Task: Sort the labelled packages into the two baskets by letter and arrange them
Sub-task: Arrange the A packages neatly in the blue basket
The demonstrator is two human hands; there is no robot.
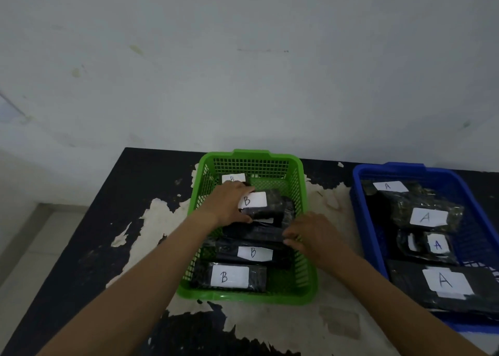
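A green basket [306, 250] in the middle of the table holds several black packages with white B labels. My left hand [229, 203] grips one B package [266, 206] at its left end, inside the basket's far half. My right hand [310, 237] pinches the right end of an unlabelled-side black package [253, 233] lying across the middle. Two more B packages [229, 276] lie nearer me. To the right, a blue basket [359, 215] holds several black packages with A labels [428, 217].
The table [89, 247] is black with large patches of peeled paint, its left edge running diagonally down to the floor. A pale wall stands right behind both baskets. Bare tabletop lies between the baskets and in front of the green one.
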